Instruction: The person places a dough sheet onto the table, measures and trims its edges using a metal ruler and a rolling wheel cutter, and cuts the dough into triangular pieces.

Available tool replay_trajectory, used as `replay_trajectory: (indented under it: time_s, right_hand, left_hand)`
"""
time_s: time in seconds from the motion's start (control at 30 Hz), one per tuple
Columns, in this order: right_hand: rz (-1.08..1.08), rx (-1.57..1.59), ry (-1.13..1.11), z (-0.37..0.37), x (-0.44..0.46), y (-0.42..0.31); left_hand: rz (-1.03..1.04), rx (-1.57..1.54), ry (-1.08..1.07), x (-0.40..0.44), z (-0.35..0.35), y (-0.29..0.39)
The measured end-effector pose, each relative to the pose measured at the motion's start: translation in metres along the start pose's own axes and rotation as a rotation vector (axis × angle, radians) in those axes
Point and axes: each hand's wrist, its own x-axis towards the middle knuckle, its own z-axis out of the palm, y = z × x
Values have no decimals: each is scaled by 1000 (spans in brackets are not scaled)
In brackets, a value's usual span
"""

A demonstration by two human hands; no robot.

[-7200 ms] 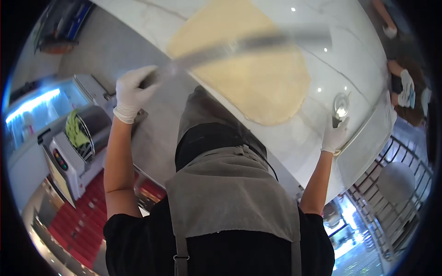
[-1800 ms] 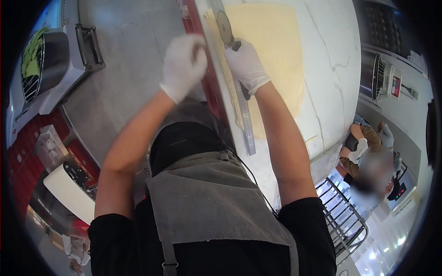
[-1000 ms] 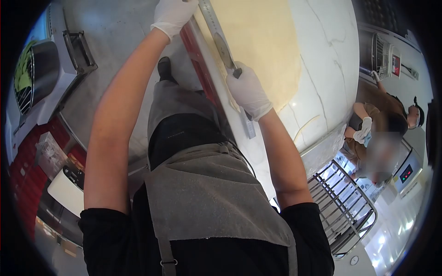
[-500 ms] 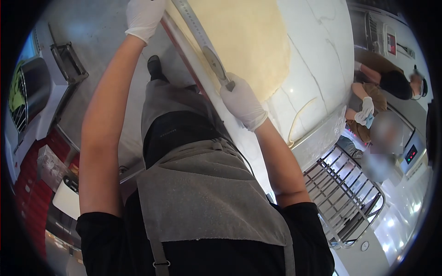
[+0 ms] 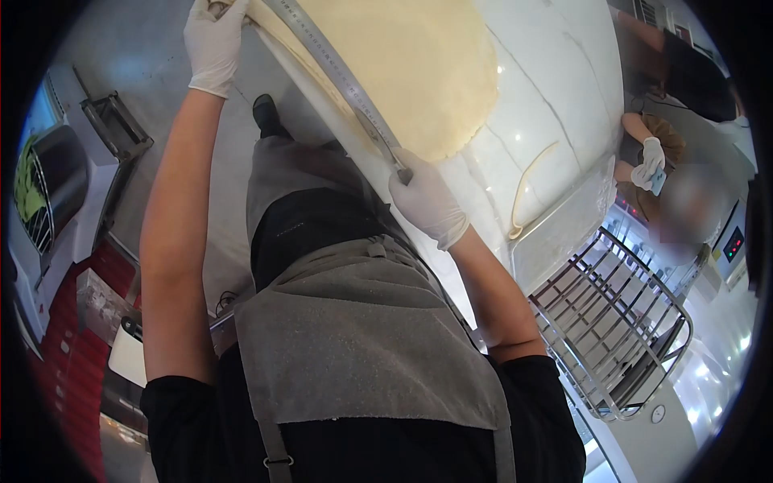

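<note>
A broad pale sheet of dough (image 5: 411, 72) lies on the white marbled table. Along its near edge rests a long metal ruler (image 5: 326, 60) with printed markings. My right hand (image 5: 427, 201), in a white glove, is closed around the ruler's near end; a small dark piece shows at its fingers. At the upper left my gloved left hand (image 5: 214, 48) is closed on the far end of a dough strip (image 5: 286, 48), beyond the table's edge. The strip runs down between the ruler and the table edge. My left fingertips are partly cut off by the frame.
A thin curved dough scrap (image 5: 527, 181) lies on the table (image 5: 555, 88) near a clear-walled bin (image 5: 564, 221). A metal rack (image 5: 616, 322) stands to the right. Two other people are at the far right; one gloved hand (image 5: 649, 161) holds a small blue thing.
My left hand has moved left and up, drawing the dough strip out from the sheet's edge. My right hand stays at the ruler's end, slightly lower in view.
</note>
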Motion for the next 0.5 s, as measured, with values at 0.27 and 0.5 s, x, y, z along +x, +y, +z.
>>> replay_trajectory:
  time_s: [0.27,0.5]
  right_hand:
    - [16,-11,5,-7,-25,20]
    - [72,-33,-3,-8,-63,61]
  left_hand:
    - [74,152,-37,-10,8,4]
    - [17,43,-71,-28,6,7]
